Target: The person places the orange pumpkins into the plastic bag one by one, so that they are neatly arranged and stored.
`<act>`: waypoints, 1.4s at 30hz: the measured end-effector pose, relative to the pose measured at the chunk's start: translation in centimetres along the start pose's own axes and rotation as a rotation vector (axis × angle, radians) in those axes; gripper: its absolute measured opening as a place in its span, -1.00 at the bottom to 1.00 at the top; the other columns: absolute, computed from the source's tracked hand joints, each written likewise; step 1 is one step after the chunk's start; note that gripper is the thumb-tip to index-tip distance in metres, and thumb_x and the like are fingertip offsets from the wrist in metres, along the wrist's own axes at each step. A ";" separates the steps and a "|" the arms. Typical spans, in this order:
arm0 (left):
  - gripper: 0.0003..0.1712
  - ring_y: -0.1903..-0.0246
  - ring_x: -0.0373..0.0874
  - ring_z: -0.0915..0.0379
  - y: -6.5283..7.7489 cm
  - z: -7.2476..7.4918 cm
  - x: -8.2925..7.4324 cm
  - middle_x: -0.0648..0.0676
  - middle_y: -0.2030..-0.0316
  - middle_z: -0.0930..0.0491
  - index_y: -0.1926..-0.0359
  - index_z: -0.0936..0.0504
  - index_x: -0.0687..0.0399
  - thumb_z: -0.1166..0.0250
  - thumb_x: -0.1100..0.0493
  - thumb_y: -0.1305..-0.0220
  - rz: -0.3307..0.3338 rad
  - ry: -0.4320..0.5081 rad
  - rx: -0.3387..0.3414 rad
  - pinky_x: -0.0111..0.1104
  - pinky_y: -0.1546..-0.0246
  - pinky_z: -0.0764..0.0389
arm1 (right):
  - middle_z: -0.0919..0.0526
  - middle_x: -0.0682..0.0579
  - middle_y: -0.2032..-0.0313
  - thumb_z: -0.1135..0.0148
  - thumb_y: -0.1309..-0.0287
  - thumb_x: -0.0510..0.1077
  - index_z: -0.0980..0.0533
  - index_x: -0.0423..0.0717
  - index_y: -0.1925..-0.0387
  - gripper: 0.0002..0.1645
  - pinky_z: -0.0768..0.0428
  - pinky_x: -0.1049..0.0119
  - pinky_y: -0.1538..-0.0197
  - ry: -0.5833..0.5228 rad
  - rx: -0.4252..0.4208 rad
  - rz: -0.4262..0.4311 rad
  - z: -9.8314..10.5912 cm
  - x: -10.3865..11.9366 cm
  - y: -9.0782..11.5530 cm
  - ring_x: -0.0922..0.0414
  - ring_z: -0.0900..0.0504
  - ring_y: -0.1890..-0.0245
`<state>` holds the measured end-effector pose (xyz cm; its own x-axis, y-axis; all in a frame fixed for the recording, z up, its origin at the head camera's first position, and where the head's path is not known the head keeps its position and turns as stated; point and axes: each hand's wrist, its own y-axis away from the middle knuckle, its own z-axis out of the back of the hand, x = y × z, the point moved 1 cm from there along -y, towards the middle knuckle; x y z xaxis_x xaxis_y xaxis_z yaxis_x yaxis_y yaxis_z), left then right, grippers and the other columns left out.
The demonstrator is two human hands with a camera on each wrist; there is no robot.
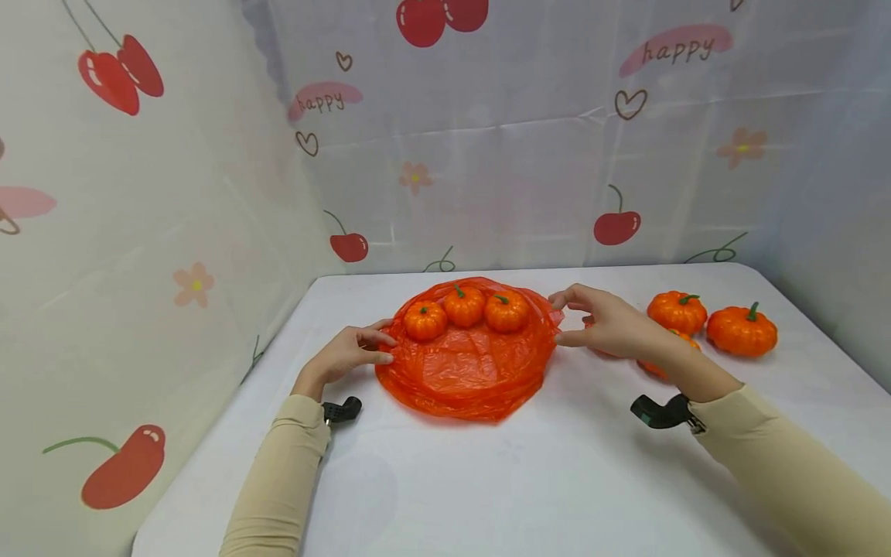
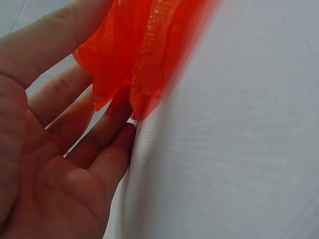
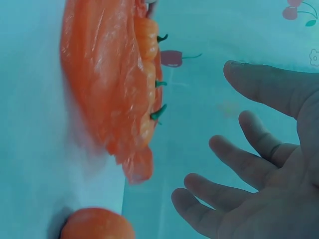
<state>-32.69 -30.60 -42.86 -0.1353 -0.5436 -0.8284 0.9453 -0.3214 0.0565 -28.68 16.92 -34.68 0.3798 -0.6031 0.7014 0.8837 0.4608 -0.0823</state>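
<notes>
Inside crinkled plastic bag (image 1: 459, 371), 3 pumpkins (image 1: 464, 308), ribbed

1 bag (image 1: 462, 367), 2 hands (image 1: 351, 356) (image 1: 612, 319), at least 6 pumpkins (image 1: 742, 331)

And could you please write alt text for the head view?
A person's bare left hand and right hand flank an open, crumpled orange-red plastic bag holding three round, green-stemmed orange pumpkins on a white table. More orange pumpkins sit at right, at least one partly hidden.

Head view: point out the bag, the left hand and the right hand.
Bag (image 1: 462, 367), head view, bare middle.
Left hand (image 1: 344, 354), head view, back of the hand.
Right hand (image 1: 614, 319), head view, back of the hand.
</notes>
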 end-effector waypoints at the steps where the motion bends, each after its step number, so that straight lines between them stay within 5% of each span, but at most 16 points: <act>1: -0.59 -0.59 0.06 -0.07 0.0 0.0 0.0 -0.05 -0.54 -0.30 -0.05 -0.78 -0.02 -0.55 0.02 -0.19 0.003 0.003 -0.001 -0.05 -0.45 -0.41 | -0.46 -0.13 -0.42 -0.47 -0.22 -0.06 -0.44 0.00 -0.05 -0.54 -0.46 -0.32 -0.34 0.011 -0.007 0.001 0.2 -0.2 0.3 -0.31 -0.27 -0.50; 6: -0.60 -0.59 0.10 -0.06 0.0 -0.2 0.2 -0.02 -0.54 -0.29 -0.06 -0.78 0.01 -0.54 0.04 -0.20 0.003 0.009 0.004 -0.02 -0.46 -0.38 | -0.48 -0.12 -0.42 -0.46 -0.24 -0.03 -0.46 0.00 -0.09 -0.53 -0.60 -0.25 -0.23 0.046 -0.028 -0.023 0.9 -1.9 1.7 -0.31 -0.33 -0.46; 18: -0.60 -0.59 0.07 -0.06 0.0 0.0 -0.4 -0.03 -0.54 -0.29 -0.07 -0.77 0.04 -0.53 0.08 -0.21 0.000 0.012 0.002 -0.04 -0.43 -0.42 | -0.50 -0.16 -0.36 -0.45 -0.25 0.03 -0.45 -0.10 -0.14 -0.45 -0.37 -0.38 -0.37 0.067 -0.069 -0.093 4.1 -5.3 4.9 -0.38 -0.32 -0.43; 35: -0.58 -0.59 0.11 -0.06 0.2 0.0 -0.3 0.01 -0.55 -0.28 -0.08 -0.76 0.06 -0.53 0.07 -0.22 -0.010 0.011 0.010 -0.02 -0.45 -0.39 | -0.45 -0.29 -0.36 -0.44 -0.26 0.10 -0.43 -0.12 -0.20 -0.36 -0.49 -0.35 -0.27 0.063 -0.142 -0.146 6.1 -8.2 7.1 -0.40 -0.33 -0.40; 39: -0.58 -0.59 0.13 -0.03 0.1 0.0 -0.2 0.02 -0.55 -0.27 -0.09 -0.76 0.07 -0.52 0.07 -0.23 -0.012 0.010 0.012 -0.02 -0.44 -0.41 | -0.44 -0.34 -0.35 -0.45 -0.24 0.13 -0.40 -0.17 -0.30 -0.23 -0.70 0.11 -0.16 0.076 -0.132 -0.179 6.2 -9.5 7.4 -0.39 -0.40 -0.34; 42: -0.58 -0.60 0.12 -0.02 0.1 0.0 -0.2 0.02 -0.55 -0.27 -0.09 -0.76 0.08 -0.52 0.08 -0.22 -0.011 0.016 0.013 -0.03 -0.44 -0.42 | -0.44 -0.34 -0.34 -0.45 -0.24 0.11 -0.38 -0.21 -0.33 -0.21 -0.64 0.53 0.05 0.065 -0.119 -0.185 6.2 -10.4 7.5 -0.37 -0.43 -0.30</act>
<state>-32.59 -30.52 -42.75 -0.1413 -0.5277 -0.8376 0.9399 -0.3372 0.0539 -27.69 30.69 -38.26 0.2221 -0.7126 0.6655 0.9644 0.2611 -0.0422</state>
